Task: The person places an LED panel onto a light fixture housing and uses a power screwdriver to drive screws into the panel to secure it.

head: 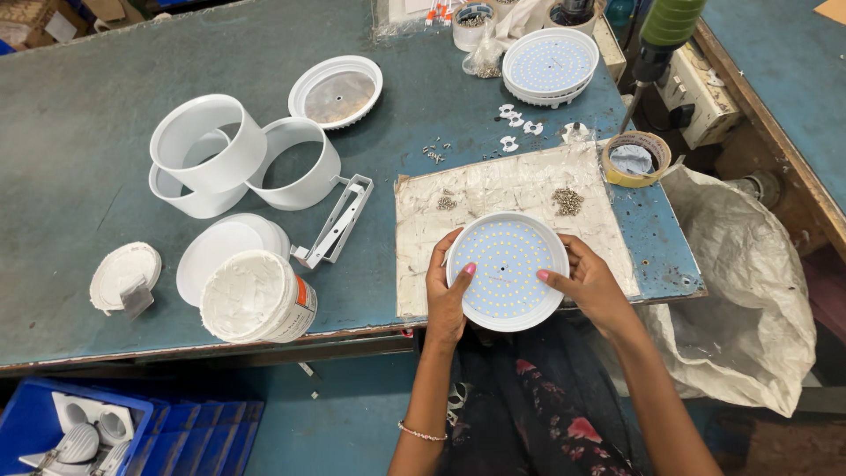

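Observation:
I hold a round white LED light panel (pixel 507 271) dotted with small yellow diodes, face up, over the near edge of a paste-smeared board (pixel 520 189). My left hand (pixel 446 291) grips its left rim, thumb on the face. My right hand (pixel 589 284) grips the right rim the same way. Small piles of screws (pixel 567 201) lie on the board just beyond the panel.
White cylindrical housings (pixel 207 141) (pixel 295 163), a metal bracket (pixel 339 220), a lidded white tub (pixel 257 297) and round covers (pixel 125 275) fill the table's left. More LED panels (pixel 550 63), a tape roll (pixel 636 159) and an electric screwdriver (pixel 661 40) sit at back right. A plastic sack (pixel 740 273) hangs right.

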